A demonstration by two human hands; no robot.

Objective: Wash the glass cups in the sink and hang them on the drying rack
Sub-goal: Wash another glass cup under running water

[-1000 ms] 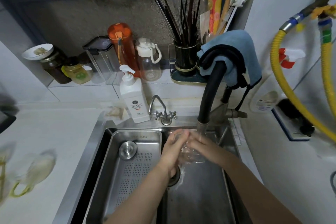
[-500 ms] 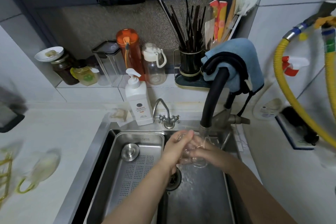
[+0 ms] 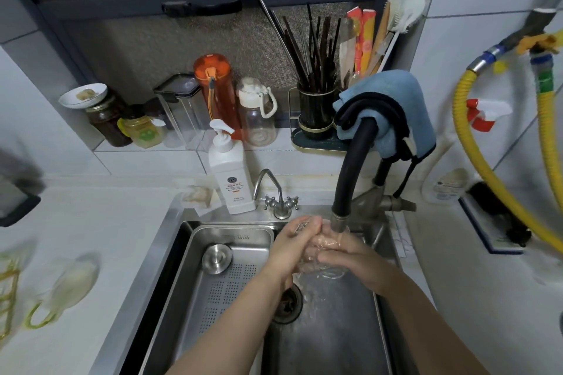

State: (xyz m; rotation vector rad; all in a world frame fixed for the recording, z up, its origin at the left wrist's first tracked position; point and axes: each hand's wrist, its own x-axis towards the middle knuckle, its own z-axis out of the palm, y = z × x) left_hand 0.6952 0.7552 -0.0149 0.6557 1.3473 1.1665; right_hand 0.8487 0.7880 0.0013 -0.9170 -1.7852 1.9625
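Far left of the grip: gold wire rack (image 3: pixel 7 295), only partly in frame and blurred; one cup with a yellow-green handle (image 3: pixel 65 289) lies on the counter beside it. Whether it is washed cannot be told, and nothing visibly hangs on the rack.

Just left of the grip: steel drain tray (image 3: pixel 170 307) set in the sink (image 3: pixel 350 344), a round metal plug (image 3: pixel 217 258) resting in it. Behind, a white pump bottle (image 3: pixel 229 173) and a small tap (image 3: pixel 275 195).

At the grip: left hand (image 3: pixel 291 250), fingers curled around a clear glass cup (image 3: pixel 323 256); right hand (image 3: pixel 347 256), likewise wrapped around it from the other side. Cup held above the drain (image 3: pixel 286 303), mostly hidden by the fingers.

Directly above the grip: black faucet (image 3: pixel 350 167), water running onto the cup.

Right of the grip: blue cloth (image 3: pixel 405 106) draped over the faucet; yellow hose (image 3: pixel 487 167) on the wall.

Status, judged: this cup is mid-rinse, hanging not yet done.
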